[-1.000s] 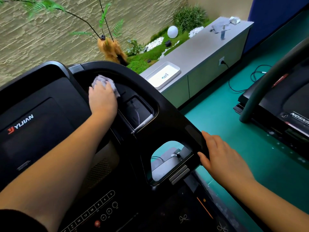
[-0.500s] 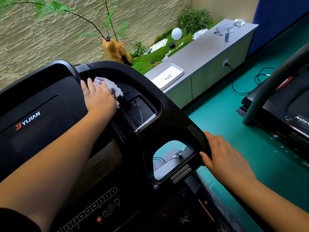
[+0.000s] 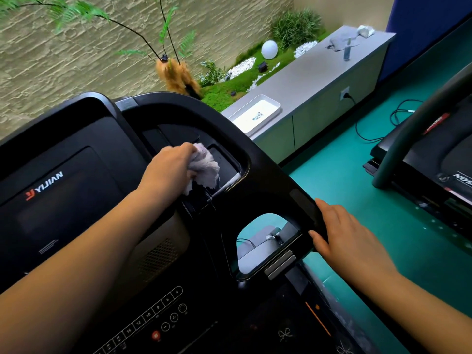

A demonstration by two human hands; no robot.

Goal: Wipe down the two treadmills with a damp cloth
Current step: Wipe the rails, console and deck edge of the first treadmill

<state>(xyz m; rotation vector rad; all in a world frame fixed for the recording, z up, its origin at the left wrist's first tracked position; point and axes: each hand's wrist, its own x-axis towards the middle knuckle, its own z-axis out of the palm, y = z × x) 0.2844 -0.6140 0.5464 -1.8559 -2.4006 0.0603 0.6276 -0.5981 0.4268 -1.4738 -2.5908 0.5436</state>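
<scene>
The first treadmill (image 3: 255,175) is mid-wipe. The left hand (image 3: 169,167) grips a bunched grey cloth (image 3: 205,167) down in the recess at the console's right side. The right hand (image 3: 350,238) rests on the frame's right edge, fingers fairly straight. Next, I judge, the cloth should sweep the frame and screen. The second treadmill (image 3: 439,159) stands well apart, a cable (image 3: 362,134) on the floor beside it.

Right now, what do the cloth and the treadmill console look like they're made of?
Cloth: soft pale fabric, likely terry or microfibre; its surface looks fuzzy and crumpled. Treadmill console: hard black plastic, apparently smooth and semi-gloss; soft highlights follow its curved rim.
</scene>
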